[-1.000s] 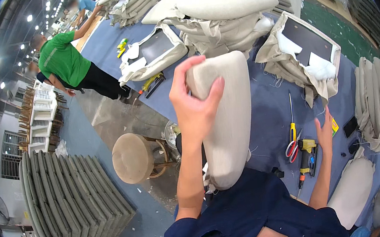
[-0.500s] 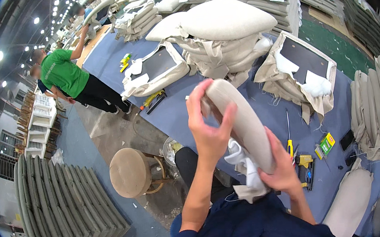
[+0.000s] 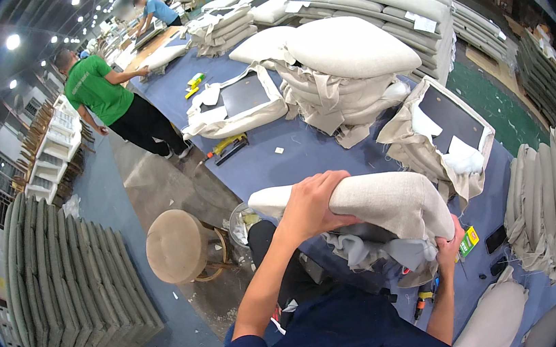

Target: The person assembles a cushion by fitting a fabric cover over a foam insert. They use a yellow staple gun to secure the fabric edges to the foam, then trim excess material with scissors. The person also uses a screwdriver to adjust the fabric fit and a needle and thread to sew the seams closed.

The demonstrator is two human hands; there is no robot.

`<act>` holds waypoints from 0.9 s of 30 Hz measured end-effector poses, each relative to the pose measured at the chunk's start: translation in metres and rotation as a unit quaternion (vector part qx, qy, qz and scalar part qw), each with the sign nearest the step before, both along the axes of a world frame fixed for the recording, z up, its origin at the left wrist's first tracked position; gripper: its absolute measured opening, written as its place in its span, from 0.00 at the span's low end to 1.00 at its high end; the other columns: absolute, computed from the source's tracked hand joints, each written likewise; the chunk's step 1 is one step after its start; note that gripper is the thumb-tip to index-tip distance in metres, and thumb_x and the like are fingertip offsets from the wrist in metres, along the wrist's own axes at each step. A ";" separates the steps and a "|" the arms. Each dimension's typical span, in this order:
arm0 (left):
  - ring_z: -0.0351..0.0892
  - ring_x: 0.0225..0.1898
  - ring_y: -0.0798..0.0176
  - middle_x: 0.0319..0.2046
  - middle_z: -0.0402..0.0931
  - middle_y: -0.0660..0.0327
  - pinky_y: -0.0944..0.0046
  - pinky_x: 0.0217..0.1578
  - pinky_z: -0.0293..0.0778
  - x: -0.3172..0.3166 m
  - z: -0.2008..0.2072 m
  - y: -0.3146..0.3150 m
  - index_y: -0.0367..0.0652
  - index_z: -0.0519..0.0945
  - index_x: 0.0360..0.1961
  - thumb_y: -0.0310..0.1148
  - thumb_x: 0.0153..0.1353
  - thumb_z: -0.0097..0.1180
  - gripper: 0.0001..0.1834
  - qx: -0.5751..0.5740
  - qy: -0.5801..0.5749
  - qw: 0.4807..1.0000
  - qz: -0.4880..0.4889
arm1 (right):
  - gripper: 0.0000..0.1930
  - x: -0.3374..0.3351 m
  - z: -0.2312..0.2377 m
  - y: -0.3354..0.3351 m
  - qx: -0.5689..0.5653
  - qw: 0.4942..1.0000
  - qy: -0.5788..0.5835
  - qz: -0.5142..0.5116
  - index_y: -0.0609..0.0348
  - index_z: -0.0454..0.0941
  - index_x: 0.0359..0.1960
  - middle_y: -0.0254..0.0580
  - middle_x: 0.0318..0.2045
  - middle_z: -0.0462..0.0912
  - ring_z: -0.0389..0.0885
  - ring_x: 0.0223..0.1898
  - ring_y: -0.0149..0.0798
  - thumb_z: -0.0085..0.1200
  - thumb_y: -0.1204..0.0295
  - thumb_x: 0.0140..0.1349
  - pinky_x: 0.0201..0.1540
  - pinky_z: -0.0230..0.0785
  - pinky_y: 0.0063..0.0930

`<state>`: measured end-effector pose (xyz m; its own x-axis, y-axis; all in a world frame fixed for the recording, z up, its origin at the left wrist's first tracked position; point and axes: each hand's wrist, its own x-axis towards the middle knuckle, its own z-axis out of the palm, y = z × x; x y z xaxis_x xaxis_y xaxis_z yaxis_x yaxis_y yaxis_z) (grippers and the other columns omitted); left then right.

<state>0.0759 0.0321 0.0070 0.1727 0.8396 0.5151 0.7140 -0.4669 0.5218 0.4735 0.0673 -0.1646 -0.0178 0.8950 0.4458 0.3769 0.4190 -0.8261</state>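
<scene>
A beige fabric-covered chair cushion is held up before me, its padded face turned up and away. My left hand grips its upper left edge, fingers over the top, where white padding shows. My right hand closes round the lower right corner and the loose cloth there. Grey and white fabric folds hang beneath the cushion around a dark board, partly hidden. Under my right forearm lies a staple gun, mostly covered. A green and yellow box lies just beyond that hand.
The blue table carries unfinished cushions, an open-backed seat panel, and a yellow staple gun. A round stool and stacked grey cushions stand left. A person in a green shirt works at the table's far left.
The cushion has swung from nearly upright to lying crosswise and now hides the screwdriver. My right hand has moved right to its corner. The person in green has lowered a panel onto the table.
</scene>
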 end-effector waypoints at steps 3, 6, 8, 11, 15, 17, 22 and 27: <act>0.84 0.40 0.47 0.38 0.84 0.56 0.53 0.43 0.78 -0.007 -0.011 -0.020 0.42 0.79 0.46 0.44 0.35 0.81 0.36 0.048 -0.023 0.997 0.050 | 0.32 -0.023 0.029 0.006 -0.029 0.999 0.005 0.036 0.70 0.80 0.45 0.45 0.37 0.85 0.83 0.40 0.37 0.61 0.62 0.36 0.48 0.72 0.29; 0.85 0.40 0.49 0.37 0.85 0.56 0.53 0.43 0.79 -0.003 -0.004 -0.042 0.42 0.80 0.46 0.44 0.31 0.81 0.38 0.056 -0.008 0.994 0.098 | 0.32 -0.052 0.060 0.021 -0.041 0.996 0.029 0.076 0.69 0.80 0.45 0.46 0.38 0.84 0.83 0.42 0.38 0.62 0.62 0.33 0.50 0.72 0.31; 0.86 0.41 0.50 0.39 0.85 0.56 0.53 0.44 0.79 0.003 -0.006 -0.057 0.42 0.80 0.47 0.42 0.29 0.82 0.39 0.073 0.014 0.988 0.135 | 0.33 -0.074 0.084 0.025 -0.028 0.992 0.010 0.122 0.68 0.80 0.46 0.47 0.39 0.84 0.83 0.44 0.39 0.62 0.64 0.32 0.51 0.72 0.31; 0.86 0.39 0.49 0.38 0.85 0.57 0.54 0.41 0.79 0.011 -0.006 -0.058 0.40 0.80 0.45 0.39 0.28 0.82 0.38 0.072 0.016 0.980 0.187 | 0.32 -0.105 0.116 0.028 0.007 0.993 -0.014 0.117 0.65 0.81 0.45 0.45 0.42 0.84 0.83 0.45 0.43 0.64 0.65 0.31 0.51 0.72 0.31; 0.85 0.39 0.48 0.37 0.84 0.57 0.53 0.41 0.78 0.004 -0.004 -0.060 0.41 0.80 0.46 0.39 0.28 0.82 0.38 0.058 0.001 0.969 0.240 | 0.25 -0.129 0.177 -0.027 0.143 0.978 0.039 0.144 0.67 0.82 0.43 0.52 0.43 0.83 0.83 0.45 0.50 0.72 0.59 0.49 0.51 0.73 0.38; 0.85 0.38 0.48 0.36 0.84 0.57 0.53 0.40 0.78 -0.002 -0.006 -0.053 0.41 0.80 0.46 0.40 0.29 0.83 0.39 0.052 -0.004 0.971 0.232 | 0.22 -0.132 0.191 -0.052 0.141 0.844 0.188 0.481 0.69 0.82 0.44 0.54 0.41 0.84 0.83 0.40 0.51 0.71 0.62 0.56 0.46 0.76 0.41; 0.84 0.37 0.51 0.35 0.83 0.58 0.55 0.39 0.77 -0.006 -0.010 -0.045 0.43 0.79 0.46 0.42 0.28 0.83 0.39 0.051 0.010 0.970 0.238 | 0.19 -0.154 0.218 -0.074 -0.068 0.543 0.151 0.823 0.68 0.83 0.43 0.56 0.39 0.85 0.84 0.37 0.55 0.68 0.63 0.59 0.37 0.78 0.44; 0.84 0.37 0.51 0.35 0.83 0.58 0.55 0.38 0.77 -0.006 -0.010 -0.044 0.43 0.79 0.46 0.42 0.28 0.83 0.39 0.053 0.015 0.968 0.244 | 0.23 -0.146 0.214 -0.069 -0.173 0.517 0.116 0.830 0.69 0.82 0.48 0.56 0.43 0.83 0.83 0.41 0.55 0.69 0.62 0.58 0.41 0.78 0.43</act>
<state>0.0697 -0.0123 -0.0027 -0.2151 0.7677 0.6037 0.8769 -0.1203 0.4654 0.3278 -0.0013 0.0495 -0.8713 -0.2414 0.4273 -0.3920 -0.1817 -0.9019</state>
